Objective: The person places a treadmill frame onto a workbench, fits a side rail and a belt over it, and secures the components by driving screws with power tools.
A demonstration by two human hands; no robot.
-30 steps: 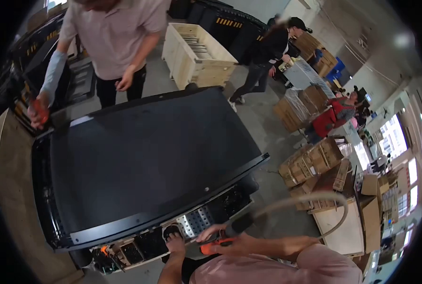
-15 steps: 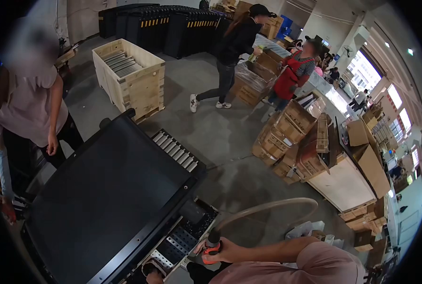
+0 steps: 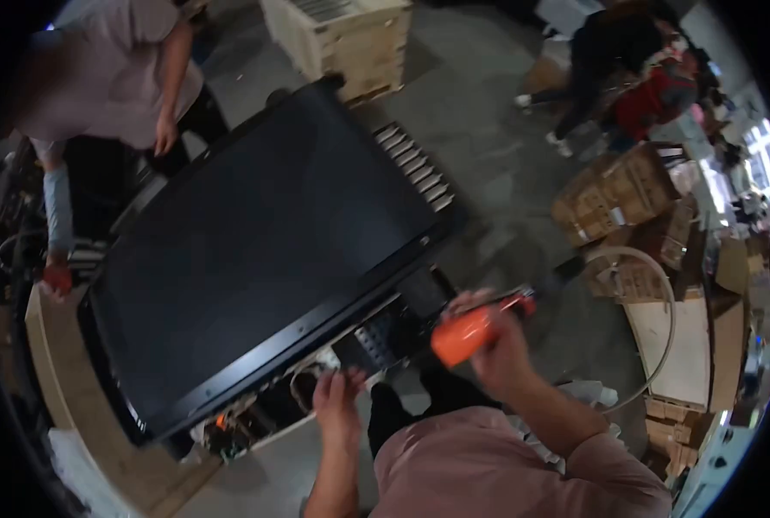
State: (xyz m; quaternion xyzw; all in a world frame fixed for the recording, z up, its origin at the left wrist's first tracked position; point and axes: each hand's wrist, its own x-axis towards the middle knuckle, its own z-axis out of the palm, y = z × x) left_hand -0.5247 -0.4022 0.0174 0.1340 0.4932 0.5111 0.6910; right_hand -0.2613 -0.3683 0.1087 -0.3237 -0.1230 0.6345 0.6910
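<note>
My right hand (image 3: 499, 350) is closed around an orange power tool (image 3: 462, 335), raised over the floor beside the machine. A black fitting (image 3: 566, 269) at its far end leads into a pale, curved hose (image 3: 668, 319). My left hand (image 3: 337, 393) hovers at the near edge of a treadmill-like machine with a wide black belt (image 3: 264, 233). Its fingers are bent together and blurred; what they hold, if anything, cannot be made out. Below the belt edge, an open compartment (image 3: 268, 401) shows wires and parts, with a perforated metal piece (image 3: 376, 341) beside it.
Across the machine stands a person in a pink shirt (image 3: 130, 78), one hand near its far left end. A wooden crate (image 3: 363, 47) is behind the machine, near metal rollers (image 3: 415, 168). Cardboard boxes (image 3: 618, 198) pile up at the right. Two people are at the upper right.
My view has tilted down. My right hand has lifted the orange tool up and away from the compartment, turning it sideways. My left hand has come up out of the compartment.
</note>
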